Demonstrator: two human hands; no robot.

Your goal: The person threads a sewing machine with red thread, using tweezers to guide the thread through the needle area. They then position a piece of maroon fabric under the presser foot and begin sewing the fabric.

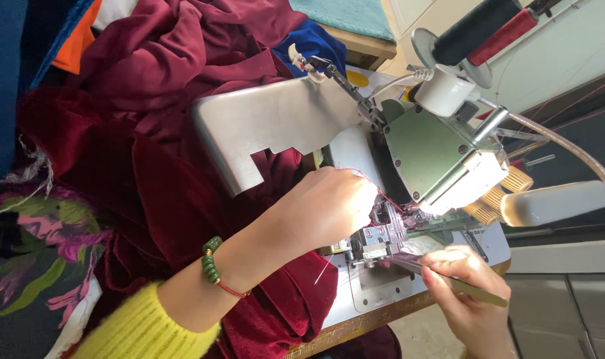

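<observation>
**A:** So the tweezers (pixel 449 279) sit lower right of the frame, tips poking at the presser foot area (pixel 382 236) of the green overlock sewing machine (pixel 435 159)?

**B:** Yep, right hand (pixel 468 292) pinches them shut. Left hand (pixel 329 206), mid-frame, is curled with fingertips pinching red thread (pixel 375 186) by the needle. Dark red velvet fabric (pixel 156 166) fills the left side, and thread cones (pixel 485 30) sit upper right.

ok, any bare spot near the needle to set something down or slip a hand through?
Only the pale machine bed, between the dark red velvet and the right hand holding tweezers, shows bare surface. The needle area is crowded: the left hand covers it. Left of the machine, fabric piles cover everything.
</observation>
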